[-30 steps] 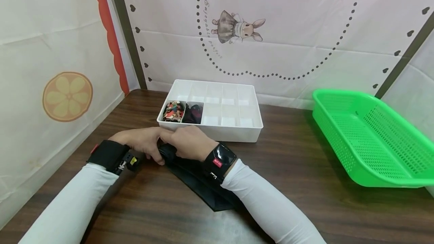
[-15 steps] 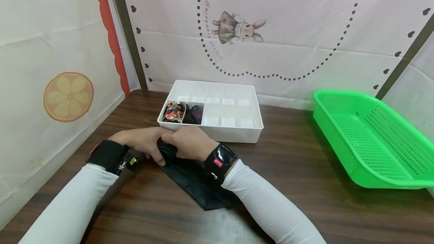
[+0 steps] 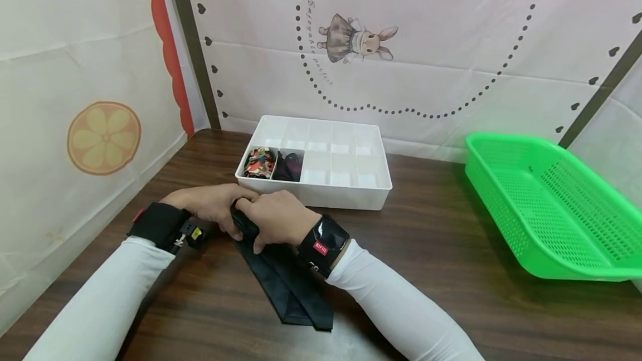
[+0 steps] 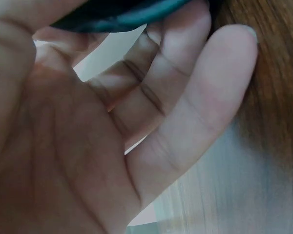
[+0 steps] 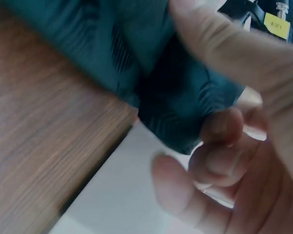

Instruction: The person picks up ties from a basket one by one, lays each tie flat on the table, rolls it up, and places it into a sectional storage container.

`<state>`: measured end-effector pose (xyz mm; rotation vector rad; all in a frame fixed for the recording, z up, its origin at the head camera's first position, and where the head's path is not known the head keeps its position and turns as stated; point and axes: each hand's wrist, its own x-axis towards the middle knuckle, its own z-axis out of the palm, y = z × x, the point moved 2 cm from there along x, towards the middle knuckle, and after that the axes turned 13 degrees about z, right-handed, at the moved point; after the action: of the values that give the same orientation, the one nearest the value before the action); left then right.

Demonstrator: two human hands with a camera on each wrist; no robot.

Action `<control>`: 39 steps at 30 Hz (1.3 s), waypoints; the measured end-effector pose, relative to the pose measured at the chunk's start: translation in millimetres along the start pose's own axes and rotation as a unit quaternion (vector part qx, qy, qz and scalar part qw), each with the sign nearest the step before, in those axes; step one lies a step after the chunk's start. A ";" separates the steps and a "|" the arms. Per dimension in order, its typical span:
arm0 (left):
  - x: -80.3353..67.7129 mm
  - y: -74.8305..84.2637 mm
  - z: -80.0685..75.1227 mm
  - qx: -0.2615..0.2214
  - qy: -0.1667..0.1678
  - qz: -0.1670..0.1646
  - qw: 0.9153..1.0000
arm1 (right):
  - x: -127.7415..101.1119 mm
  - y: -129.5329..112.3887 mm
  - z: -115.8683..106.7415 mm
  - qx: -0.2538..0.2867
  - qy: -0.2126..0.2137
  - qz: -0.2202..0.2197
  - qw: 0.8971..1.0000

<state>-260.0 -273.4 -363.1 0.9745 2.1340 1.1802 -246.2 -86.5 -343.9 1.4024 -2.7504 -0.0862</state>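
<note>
A dark necktie [image 3: 288, 277] lies slantwise on the table, its far part rolled up and its loose ends spread toward the front. My left hand [image 3: 208, 205] holds the roll from the left, its fingers curled round it; in the left wrist view a teal edge of the necktie [image 4: 122, 19] shows above the palm. From the right, my right hand [image 3: 281, 217] pinches the same roll, index finger at its top and thumb by its lower side. In the right wrist view the necktie [image 5: 83, 39] shows a fine striped pattern, with curled fingers near its folded part.
Just beyond my hands stands a white divided box [image 3: 346, 196]. Two front-left compartments hold a colourful patterned bundle [image 3: 259, 163] and a dark bundle [image 3: 288, 167]. A green plastic basket [image 3: 506, 222] sits at the right. Cloth walls [image 3: 441, 32] enclose the table.
The necktie's loose ends have swung left and toward the front, and two tips now show side by side. My right thumb has come into view on the roll. The left hand stays nearly in place.
</note>
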 end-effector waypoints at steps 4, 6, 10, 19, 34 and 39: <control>-2.2 -1.1 -0.6 -0.002 -0.001 -0.008 1.000 | -1.1 -1.7 0.0 -0.016 0.003 0.007 1.000; -3.6 -0.1 0.1 0.001 0.004 -0.014 1.000 | -1.1 0.2 0.1 -0.021 0.003 0.004 1.000; -4.8 1.3 3.8 0.000 0.027 -0.048 0.999 | -0.7 7.6 1.6 -0.013 -0.006 -0.004 1.000; -2.7 -2.0 4.9 0.032 0.017 -0.002 0.999 | 1.8 15.9 3.5 -0.008 -0.003 -0.033 0.999; 7.9 5.4 8.8 0.045 0.049 -0.062 0.996 | -1.3 21.2 -4.8 0.041 -0.019 -0.044 0.998; 8.9 5.4 7.4 0.027 0.035 -0.056 0.997 | 0.5 18.8 0.2 0.021 0.047 -0.066 0.996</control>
<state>-258.4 -260.7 -362.8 0.8362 2.2558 1.1225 -261.6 -75.9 -342.7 1.5560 -2.5970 0.0324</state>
